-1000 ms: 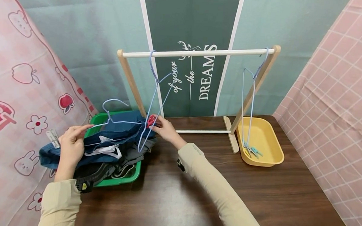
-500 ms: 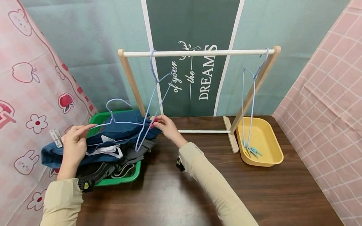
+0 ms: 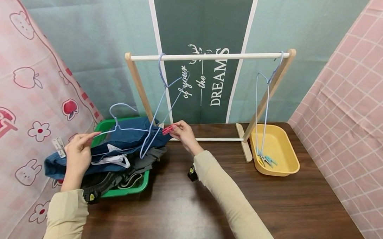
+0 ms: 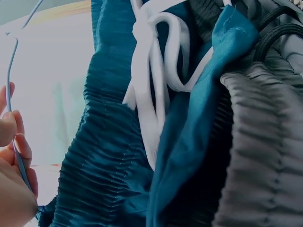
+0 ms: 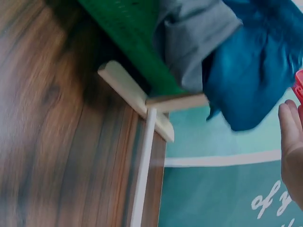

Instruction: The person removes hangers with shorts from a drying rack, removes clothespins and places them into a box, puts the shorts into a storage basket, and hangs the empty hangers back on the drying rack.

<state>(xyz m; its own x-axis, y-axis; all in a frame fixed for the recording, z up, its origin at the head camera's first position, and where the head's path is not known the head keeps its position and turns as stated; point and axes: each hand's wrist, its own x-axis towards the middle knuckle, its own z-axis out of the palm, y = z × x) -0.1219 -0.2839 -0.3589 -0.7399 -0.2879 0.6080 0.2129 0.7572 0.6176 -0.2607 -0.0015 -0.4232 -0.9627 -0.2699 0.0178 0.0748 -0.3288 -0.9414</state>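
Observation:
In the head view, my left hand (image 3: 78, 156) grips the left arm of a light blue wire hanger (image 3: 116, 126). That hanger runs along the waist of blue drawstring pants (image 3: 103, 148), which have an elastic waistband and a white drawstring (image 4: 147, 80). A white clothespin (image 3: 59, 146) sits at the pants' left end, beside my left hand. My right hand (image 3: 185, 134) pinches a red clothespin (image 3: 167, 130) at the right end of the waistband. Only the edge of this clothespin shows in the right wrist view.
Under the pants stands a green basket (image 3: 125, 192) with grey clothes (image 3: 140, 163). A rack with a white rail (image 3: 209, 57) bears hangers; one hanger (image 3: 160, 104) hangs in front of the pants' right end. A yellow tub (image 3: 282, 147) stands at the right, clothespins (image 3: 267, 160) at its near left.
My right hand has shifted a little to the right, and the red clothespin now shows more fully, right of the hanging hanger. My left hand keeps its grip, almost still.

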